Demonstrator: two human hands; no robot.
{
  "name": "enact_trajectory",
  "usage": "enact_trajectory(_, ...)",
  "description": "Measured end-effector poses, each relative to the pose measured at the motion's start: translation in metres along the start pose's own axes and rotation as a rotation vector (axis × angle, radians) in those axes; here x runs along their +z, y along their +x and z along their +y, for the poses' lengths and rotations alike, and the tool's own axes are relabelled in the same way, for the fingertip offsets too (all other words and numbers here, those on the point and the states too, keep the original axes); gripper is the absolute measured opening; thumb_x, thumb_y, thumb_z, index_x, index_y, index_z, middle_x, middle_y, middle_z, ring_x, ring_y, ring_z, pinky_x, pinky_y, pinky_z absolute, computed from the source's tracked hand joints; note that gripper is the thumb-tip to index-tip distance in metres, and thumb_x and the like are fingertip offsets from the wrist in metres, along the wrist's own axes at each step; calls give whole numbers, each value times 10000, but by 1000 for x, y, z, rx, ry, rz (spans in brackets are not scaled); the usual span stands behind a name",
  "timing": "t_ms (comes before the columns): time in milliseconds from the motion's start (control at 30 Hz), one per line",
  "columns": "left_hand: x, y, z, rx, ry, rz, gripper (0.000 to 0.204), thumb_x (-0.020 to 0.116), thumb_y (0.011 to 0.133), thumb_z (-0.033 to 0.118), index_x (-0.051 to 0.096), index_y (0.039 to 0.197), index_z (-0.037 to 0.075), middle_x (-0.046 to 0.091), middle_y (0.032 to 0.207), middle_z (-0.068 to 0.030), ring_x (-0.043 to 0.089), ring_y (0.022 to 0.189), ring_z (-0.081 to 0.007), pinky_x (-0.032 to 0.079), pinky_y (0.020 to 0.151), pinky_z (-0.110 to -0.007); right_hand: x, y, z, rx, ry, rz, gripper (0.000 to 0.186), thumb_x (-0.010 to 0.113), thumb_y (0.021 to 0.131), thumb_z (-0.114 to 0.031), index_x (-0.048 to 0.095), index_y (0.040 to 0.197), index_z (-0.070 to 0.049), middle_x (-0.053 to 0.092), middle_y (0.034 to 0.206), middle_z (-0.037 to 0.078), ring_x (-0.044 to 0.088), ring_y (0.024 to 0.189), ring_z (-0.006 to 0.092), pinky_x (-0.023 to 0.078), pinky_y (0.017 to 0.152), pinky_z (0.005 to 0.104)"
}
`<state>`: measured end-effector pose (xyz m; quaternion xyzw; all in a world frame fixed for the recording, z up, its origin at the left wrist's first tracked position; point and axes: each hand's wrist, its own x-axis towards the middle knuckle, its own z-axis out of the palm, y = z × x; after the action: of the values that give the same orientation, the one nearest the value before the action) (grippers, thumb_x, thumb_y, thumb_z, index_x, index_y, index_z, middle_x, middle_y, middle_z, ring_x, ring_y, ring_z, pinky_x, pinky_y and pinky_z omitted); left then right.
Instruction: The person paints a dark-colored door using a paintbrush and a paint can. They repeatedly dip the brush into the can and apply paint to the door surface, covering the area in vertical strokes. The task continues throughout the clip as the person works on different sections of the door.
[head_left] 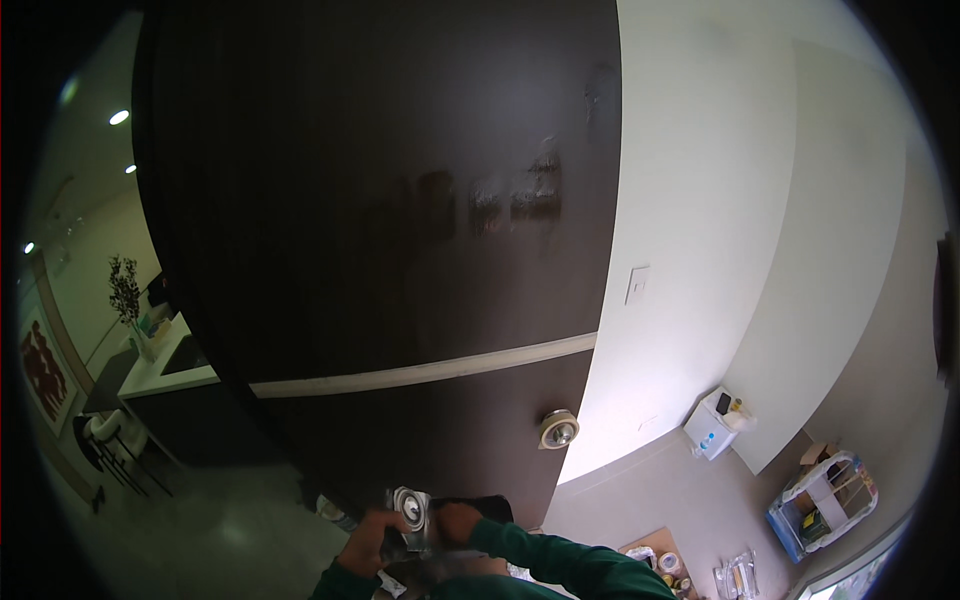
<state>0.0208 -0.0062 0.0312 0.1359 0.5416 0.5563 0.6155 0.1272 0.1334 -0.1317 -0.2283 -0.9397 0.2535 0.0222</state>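
My left hand [366,540] is closed round the side of a shiny silver piece with a round, ringed end [410,507], low in front of the dark brown door [400,280]. Just to its right, my right hand [459,523] has its fingers curled in near the same piece. What those fingers hold is too small and dim to make out. Behind the right hand lies a black shape [490,508] of unclear kind. A pale strip [430,377] runs across the door. The round doorknob [561,434] has a beige ring about it.
Right of the door are a white wall with a switch plate [637,285], a small white cabinet [711,425] and a blue-and-white framed carrier [824,503]. Tape rolls [668,563] and clear-wrapped items [738,576] lie on the floor. Leftward stands a counter [165,380] with stools.
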Motion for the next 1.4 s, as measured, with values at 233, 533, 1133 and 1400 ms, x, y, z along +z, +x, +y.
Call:
enact_trajectory(233,-8,7,-12,-5,7,53,224,572,701,76,627,914,31,657,857,-66,653,762,-198,572,717,-368,-13,-10,2,-183,-42,-32,240,505,849,-149,686,916,-6,685,930,243,687,836,393,571,732,469)
enact_trajectory(533,7,-1,-19,41,-81,32,207,536,675,6,633,858,12,667,836,-70,649,756,-199,568,734,-342,-13,-19,13,-235,-48,2,252,492,854,-163,694,914,-24,686,907,239,690,844,387,572,746,467)
enact_trajectory(1133,55,-32,-25,218,-69,68,85,628,788,91,583,846,48,613,857,-66,604,845,-180,491,831,-321,-66,-67,14,-270,-68,133,198,607,766,-196,687,766,-15,676,799,227,686,768,381,570,695,456)
enact_trajectory(1400,-12,-17,-65,727,563,-14,489,751,656,-69,517,1062,70,570,992,-77,580,920,-202,459,865,-323,-124,-102,19,-544,-28,227,135,633,747,-209,716,776,-107,683,775,104,667,686,320,550,659,411)
